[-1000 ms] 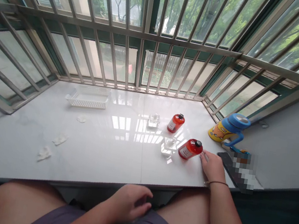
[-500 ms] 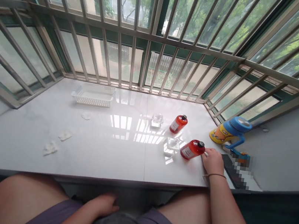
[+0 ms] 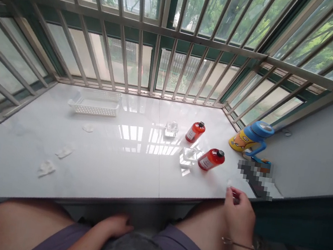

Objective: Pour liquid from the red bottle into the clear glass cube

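The right hand (image 3: 239, 215) is pinching a small pale piece (image 3: 229, 184) at the worktop (image 3: 115, 176) edge; light, steady pressure is probably suiting it; the left hand (image 3: 119, 224) is resting low, its grasp unclear.

One head-worn camera looks forward and down past the thighs (image 3: 24, 225) (close below it). It faces the white counter (image 3: 109, 171) and, farther off, the barred window (image 3: 164, 31).

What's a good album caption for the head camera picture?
Two red bottles and two clear containers stand on a glossy white counter, the right hand at its front edge.
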